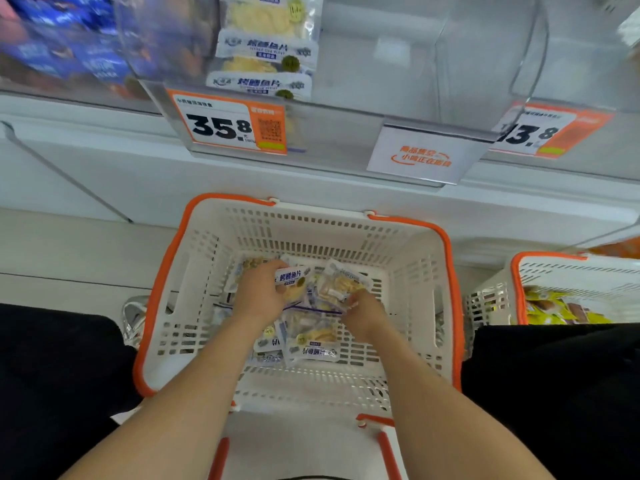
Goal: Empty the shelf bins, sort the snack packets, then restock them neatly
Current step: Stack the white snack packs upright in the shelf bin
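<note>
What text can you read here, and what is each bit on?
"35.8": left price tag on the clear bin.
"13.8", first digit unclear: right price tag.
"烤鳕鱼片": snack packets in the bin and in the basket.
Orange lettering on the white sign and the tags' small print: too blurred.

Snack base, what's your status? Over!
Left hand grips a fish packet. Right hand pinches another, both inside basket. Shelf bin partly stocked. Nothing in the way.

The basket (311, 233) is open above; its slotted walls close in the loose packets (311, 341) on all four sides. In the clear bin (381, 81) overhead, stacked packets (270, 46) fill the left part (the right part lies bare).
</note>
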Demonstrator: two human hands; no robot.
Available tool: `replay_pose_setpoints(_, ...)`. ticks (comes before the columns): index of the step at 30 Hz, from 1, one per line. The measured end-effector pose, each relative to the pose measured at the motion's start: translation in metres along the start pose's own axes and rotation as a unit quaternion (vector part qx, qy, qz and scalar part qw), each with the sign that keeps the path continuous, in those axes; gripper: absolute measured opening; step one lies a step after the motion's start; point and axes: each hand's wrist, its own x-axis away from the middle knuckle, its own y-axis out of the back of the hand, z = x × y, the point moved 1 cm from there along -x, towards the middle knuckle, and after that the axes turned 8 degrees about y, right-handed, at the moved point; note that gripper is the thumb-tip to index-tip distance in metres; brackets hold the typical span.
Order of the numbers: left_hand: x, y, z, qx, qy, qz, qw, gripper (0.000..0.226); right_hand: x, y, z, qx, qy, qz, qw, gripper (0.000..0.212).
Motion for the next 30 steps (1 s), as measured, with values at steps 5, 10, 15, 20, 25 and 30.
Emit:
replay_pose_setpoints(5, 0.012, 0.006, 0.013, 0.015, 0.032, 0.009, 0.999, 0.041, 0.001, -0.019, 0.006, 0.170, 0.067, 0.043, 0.982, 0.060)
replay_pose_setpoints(10, 0.009, 0.010, 0.013, 0.052, 0.058, 0.036, 0.996, 0.045, -0.012, -0.055, 0.011, 0.312, 0.169, 0.046, 0.934, 0.077)
replay_pose_setpoints(15, -0.003, 0.015, 0.016, 0.067, 0.078, 0.016, 0.995, 0.043, -0.023, -0.064, 0.006, 0.316, 0.158, 0.083, 0.932, 0.065)
replay_pose_setpoints(20, 0.000, 0.017, 0.012, 0.119, 0.106, -0.035, 0.987, 0.029, -0.027, -0.032, 0.016, -0.039, 0.070, 0.051, 0.996, 0.033)
replay_pose_setpoints(25, 0.011, 0.031, -0.013, 0.203, 0.129, -0.065, 0.969, 0.016, -0.009, 0.013, 0.043, -0.254, 0.026, -0.092, 0.962, 0.026)
replay_pose_setpoints(30, 0.035, 0.055, -0.045, 0.348, 0.137, -0.091, 0.923, 0.018, 0.020, 0.033, 0.069, -0.363, 0.055, -0.204, 0.908, 0.040)
